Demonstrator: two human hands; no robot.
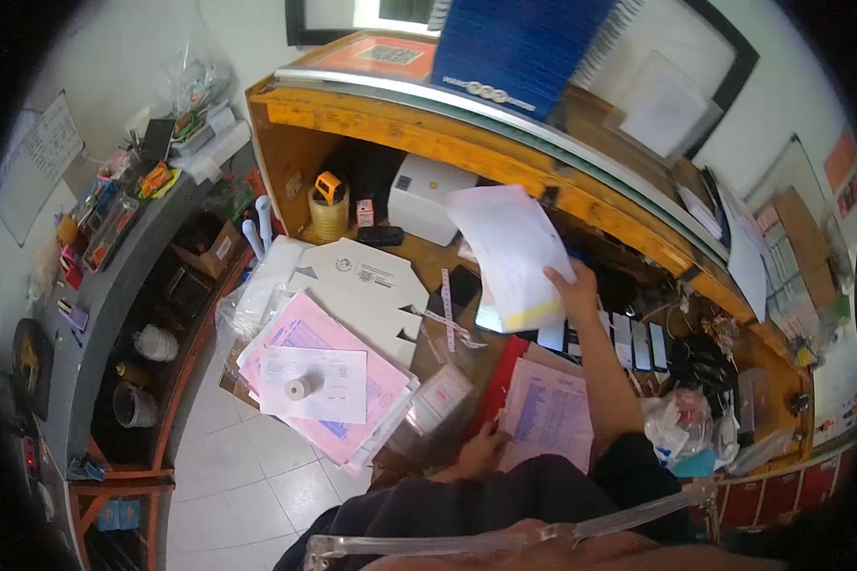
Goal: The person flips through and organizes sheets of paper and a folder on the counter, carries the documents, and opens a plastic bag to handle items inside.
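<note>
My right hand (575, 288) pinches the lower right edge of white printed paper (509, 243) with a yellow strip along its bottom. The paper is raised over the desk and bends a little. Below it lies a red folder (498, 385) with pink printed sheets (549, 409) in it. My left hand (484, 451) is closed at the lower left edge of this folder, its fingers partly hidden. To the left is a pile of pink and white sheets (386, 400) with a small white roll (298, 388) on top.
Several phones (641, 344) stand in a row at the right, beside cables and plastic bags (681, 419). A white label printer (430, 198) sits under the wooden shelf (352, 112). Flat white cardboard (362, 290) and a measuring tape (448, 309) lie mid-desk. A grey counter (90, 285) curves along the left.
</note>
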